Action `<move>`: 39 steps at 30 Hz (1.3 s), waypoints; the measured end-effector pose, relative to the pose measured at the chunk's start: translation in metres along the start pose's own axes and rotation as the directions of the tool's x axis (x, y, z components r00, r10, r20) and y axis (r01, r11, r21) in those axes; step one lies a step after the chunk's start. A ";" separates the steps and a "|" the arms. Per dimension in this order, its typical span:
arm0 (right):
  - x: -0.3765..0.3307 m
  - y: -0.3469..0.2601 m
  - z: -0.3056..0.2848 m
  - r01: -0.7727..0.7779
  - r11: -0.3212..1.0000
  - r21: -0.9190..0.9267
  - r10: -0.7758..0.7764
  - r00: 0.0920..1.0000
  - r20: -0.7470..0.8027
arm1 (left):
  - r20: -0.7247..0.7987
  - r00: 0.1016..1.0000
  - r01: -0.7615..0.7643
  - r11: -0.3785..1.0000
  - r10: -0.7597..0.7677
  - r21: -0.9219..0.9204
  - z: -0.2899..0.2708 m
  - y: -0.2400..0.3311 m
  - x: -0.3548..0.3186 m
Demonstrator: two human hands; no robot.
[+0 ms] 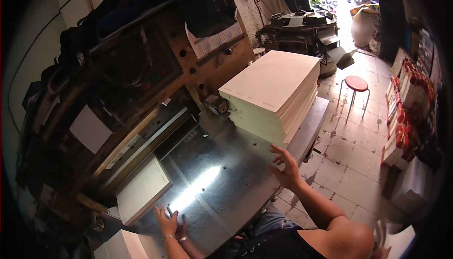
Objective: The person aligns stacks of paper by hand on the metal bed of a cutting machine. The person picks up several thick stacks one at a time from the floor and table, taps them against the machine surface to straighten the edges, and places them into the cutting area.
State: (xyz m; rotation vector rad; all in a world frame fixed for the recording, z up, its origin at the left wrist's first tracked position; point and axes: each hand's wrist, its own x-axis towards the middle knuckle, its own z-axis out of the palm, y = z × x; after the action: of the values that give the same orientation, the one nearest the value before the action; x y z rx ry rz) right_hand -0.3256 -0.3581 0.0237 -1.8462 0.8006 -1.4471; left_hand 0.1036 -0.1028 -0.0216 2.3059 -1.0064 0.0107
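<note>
My left hand (167,222) is over the metal table (236,188), its fingers spread and nothing in them. Just beyond it lies a low stack of white paper (144,190), pushed against the machine's slot. My right hand (285,168) is raised above the table's right edge, fingers apart and holding nothing. The nearest thing to it is a tall stack of cream paper (271,82) on the far right part of the table. More paper (122,246) sits at the lower left, cut off by the dark rim.
A large cutting machine (137,75) rises along the left, with a black bag (205,6) hanging on it. A red stool (356,83) stands on the tiled floor. Wrapped bundles (403,117) line the right wall. At the lower right, another person's hand (384,247) is beside white sheets.
</note>
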 end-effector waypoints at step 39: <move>0.141 0.023 -0.056 0.279 0.862 -0.422 -0.339 0.938 -0.071 | -0.080 0.997 0.007 0.994 0.002 0.110 0.016 0.009 0.000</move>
State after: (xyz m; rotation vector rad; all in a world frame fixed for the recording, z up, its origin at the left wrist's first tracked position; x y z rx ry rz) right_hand -0.3528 -0.4905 0.0970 -2.2899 0.9667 -1.7305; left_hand 0.0938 -0.1158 -0.0301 2.3864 -0.9850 0.1599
